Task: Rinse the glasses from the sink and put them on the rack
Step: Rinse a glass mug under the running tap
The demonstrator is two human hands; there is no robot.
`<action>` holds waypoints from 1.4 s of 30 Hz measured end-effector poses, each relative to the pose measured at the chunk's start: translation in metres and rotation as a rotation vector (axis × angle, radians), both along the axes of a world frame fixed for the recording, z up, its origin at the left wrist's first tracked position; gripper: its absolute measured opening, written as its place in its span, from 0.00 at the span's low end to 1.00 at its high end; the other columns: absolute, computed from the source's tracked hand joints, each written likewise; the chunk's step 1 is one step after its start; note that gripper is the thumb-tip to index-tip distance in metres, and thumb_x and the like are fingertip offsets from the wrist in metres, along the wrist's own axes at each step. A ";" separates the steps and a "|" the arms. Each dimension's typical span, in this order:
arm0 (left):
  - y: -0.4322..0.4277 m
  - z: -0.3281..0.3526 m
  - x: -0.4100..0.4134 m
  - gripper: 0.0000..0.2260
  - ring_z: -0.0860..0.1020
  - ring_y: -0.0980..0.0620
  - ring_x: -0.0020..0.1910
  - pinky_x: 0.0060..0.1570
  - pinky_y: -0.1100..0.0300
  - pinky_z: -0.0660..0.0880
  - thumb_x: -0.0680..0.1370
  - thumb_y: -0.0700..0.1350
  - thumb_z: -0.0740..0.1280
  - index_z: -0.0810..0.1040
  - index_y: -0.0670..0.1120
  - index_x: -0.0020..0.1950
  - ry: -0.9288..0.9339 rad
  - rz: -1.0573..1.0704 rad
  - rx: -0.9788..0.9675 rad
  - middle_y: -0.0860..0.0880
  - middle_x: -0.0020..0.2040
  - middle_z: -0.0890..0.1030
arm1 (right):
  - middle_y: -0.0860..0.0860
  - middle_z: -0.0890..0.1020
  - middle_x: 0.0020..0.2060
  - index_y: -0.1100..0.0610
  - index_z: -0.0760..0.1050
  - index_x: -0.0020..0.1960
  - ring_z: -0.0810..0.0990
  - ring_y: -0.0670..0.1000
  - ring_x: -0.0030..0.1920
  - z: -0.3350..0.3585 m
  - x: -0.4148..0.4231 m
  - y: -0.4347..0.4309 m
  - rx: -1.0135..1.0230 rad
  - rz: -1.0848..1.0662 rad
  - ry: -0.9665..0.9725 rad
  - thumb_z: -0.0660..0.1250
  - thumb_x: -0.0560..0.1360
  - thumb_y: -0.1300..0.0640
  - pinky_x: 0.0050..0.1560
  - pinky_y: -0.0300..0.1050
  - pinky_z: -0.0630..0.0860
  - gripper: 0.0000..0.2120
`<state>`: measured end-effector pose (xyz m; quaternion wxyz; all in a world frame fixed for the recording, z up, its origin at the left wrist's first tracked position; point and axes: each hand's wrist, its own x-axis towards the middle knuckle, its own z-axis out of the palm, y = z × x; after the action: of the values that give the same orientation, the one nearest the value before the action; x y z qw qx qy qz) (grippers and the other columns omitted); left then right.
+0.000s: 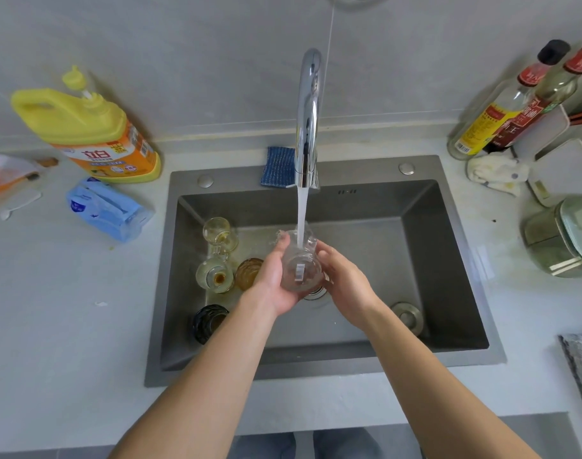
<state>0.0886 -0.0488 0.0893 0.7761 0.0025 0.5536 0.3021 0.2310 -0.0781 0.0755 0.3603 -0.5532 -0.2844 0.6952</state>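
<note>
Clear glass (301,263) is mid-sink, just above the drain, w/ the tap stream (302,213) running into it. My left hand (273,279) is wrapped round its side & base, right hand (344,276) curled against the other side. So: rinse step. Four more glasses (214,274) wait at the left of the sink (415,200). Next, I'd judge: tip the water out, keep a firm grip since it's wet, carry to the rack, which I can't make out for sure.

The sink (432,246) is dark grey, the tap (308,120) silver. The amber glass (247,270) has a ribbed pattern, the black glass (207,323) a net pattern. The detergent bottle (84,127) is yellow and orange, the sponge (278,167) blue with fine stripes
</note>
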 end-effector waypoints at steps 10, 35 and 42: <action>-0.004 -0.001 -0.016 0.35 0.86 0.42 0.53 0.61 0.47 0.79 0.78 0.73 0.59 0.87 0.45 0.60 0.134 -0.259 0.122 0.41 0.56 0.87 | 0.51 0.79 0.65 0.51 0.67 0.75 0.82 0.52 0.62 -0.003 -0.013 0.008 0.114 0.023 -0.202 0.73 0.79 0.55 0.58 0.51 0.83 0.28; 0.001 -0.011 -0.027 0.27 0.85 0.40 0.56 0.60 0.47 0.81 0.81 0.55 0.70 0.74 0.37 0.72 -0.055 0.210 0.064 0.34 0.64 0.82 | 0.55 0.85 0.32 0.52 0.84 0.56 0.75 0.52 0.21 0.021 -0.014 0.021 0.238 0.383 -0.402 0.60 0.86 0.48 0.30 0.43 0.74 0.14; 0.012 -0.014 -0.032 0.27 0.87 0.41 0.50 0.43 0.50 0.84 0.75 0.56 0.77 0.78 0.41 0.66 0.177 0.074 0.004 0.38 0.52 0.87 | 0.46 0.82 0.61 0.46 0.73 0.74 0.85 0.54 0.48 0.004 -0.009 0.016 0.349 0.815 -0.903 0.59 0.85 0.46 0.47 0.49 0.80 0.18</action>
<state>0.0568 -0.0364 0.0749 0.7125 0.0104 0.6191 0.3301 0.2224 -0.0617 0.0796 -0.0040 -0.5725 -0.7055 0.4177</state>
